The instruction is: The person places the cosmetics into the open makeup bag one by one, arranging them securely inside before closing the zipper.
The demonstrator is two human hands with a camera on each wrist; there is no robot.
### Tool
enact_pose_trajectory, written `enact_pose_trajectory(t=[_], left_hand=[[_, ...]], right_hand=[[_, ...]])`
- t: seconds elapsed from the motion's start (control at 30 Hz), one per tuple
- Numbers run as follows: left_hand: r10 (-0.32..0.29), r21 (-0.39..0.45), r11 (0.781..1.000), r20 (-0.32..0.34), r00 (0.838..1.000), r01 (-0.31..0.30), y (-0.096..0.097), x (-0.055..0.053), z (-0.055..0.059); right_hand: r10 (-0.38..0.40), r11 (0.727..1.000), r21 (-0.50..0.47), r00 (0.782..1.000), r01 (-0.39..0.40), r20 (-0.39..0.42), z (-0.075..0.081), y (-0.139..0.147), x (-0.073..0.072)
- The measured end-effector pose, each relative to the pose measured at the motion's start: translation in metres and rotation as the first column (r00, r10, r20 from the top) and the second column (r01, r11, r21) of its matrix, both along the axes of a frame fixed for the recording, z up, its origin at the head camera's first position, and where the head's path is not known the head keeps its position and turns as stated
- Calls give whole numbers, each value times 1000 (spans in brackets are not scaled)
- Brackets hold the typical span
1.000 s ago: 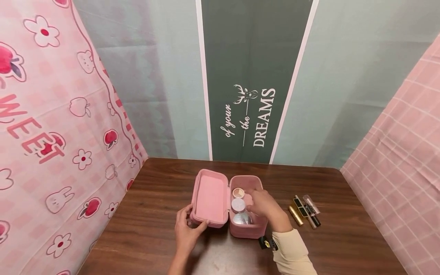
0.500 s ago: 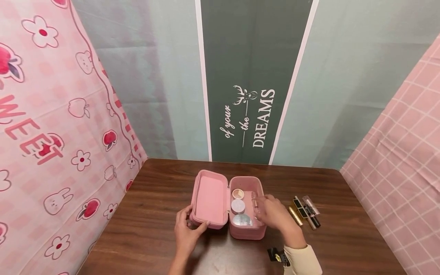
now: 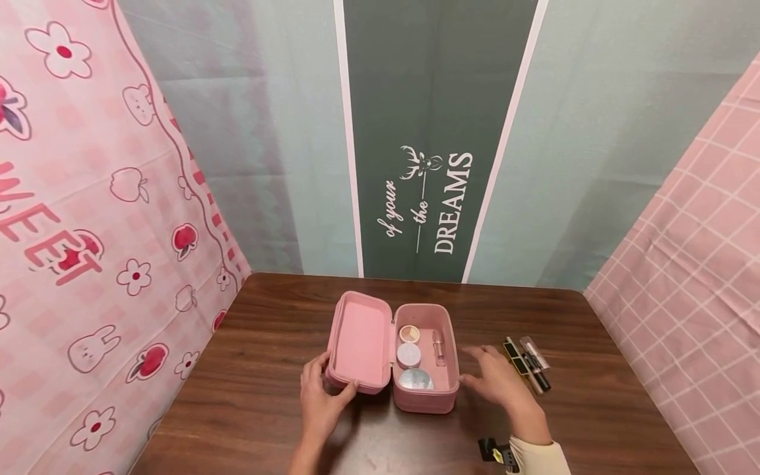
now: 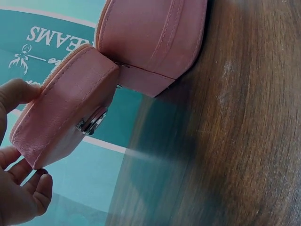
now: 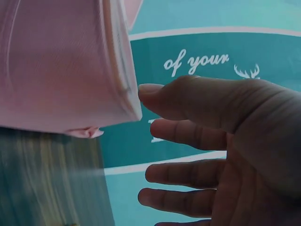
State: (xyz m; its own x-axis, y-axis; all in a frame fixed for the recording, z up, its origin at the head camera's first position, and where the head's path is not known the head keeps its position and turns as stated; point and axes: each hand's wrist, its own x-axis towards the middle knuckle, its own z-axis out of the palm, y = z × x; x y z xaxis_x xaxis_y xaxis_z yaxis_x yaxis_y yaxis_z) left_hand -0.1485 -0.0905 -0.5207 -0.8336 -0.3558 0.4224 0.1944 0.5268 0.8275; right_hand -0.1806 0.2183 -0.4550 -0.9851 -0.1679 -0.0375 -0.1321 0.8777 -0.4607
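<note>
A pink zip-up cosmetic case (image 3: 424, 401) stands with its lid (image 3: 359, 344) folded out to the left. My left hand (image 3: 320, 399) grips the lid's front left corner; in the left wrist view the thumb lies on the zip edge (image 4: 66, 61) and the fingers curl under. Inside the case are a round three-colour compact (image 3: 410, 334), a pale round jar (image 3: 408, 356), a silvery round container (image 3: 415, 379) and a slim clear pink tube (image 3: 439, 348) along the right wall. My right hand (image 3: 499, 379) is just right of the case, its fingers extended and holding nothing.
Right of my right hand lies a small group of cosmetics: a black-and-gold palette (image 3: 515, 356), slim tubes (image 3: 537, 376) and a clear-topped tube (image 3: 534, 353). The wooden table (image 3: 285, 303) meets a printed curtain (image 3: 415, 99) at its back edge.
My right hand has come out of the case to its right side. The clear pink tube, earlier under that hand, now lies uncovered inside. My left hand stays on the lid.
</note>
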Motion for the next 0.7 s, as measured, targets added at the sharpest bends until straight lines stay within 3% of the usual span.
enact_pose_trajectory(t=[0.33, 0.7], left_hand=[[-12, -68, 998, -85, 996, 6, 0, -1, 0], [-16, -61, 998, -74, 997, 11, 0, -1, 0]], right_hand=[[-11, 999, 38, 1000, 11, 11, -14, 18, 4], [-72, 997, 33, 997, 73, -19, -40, 44, 13]])
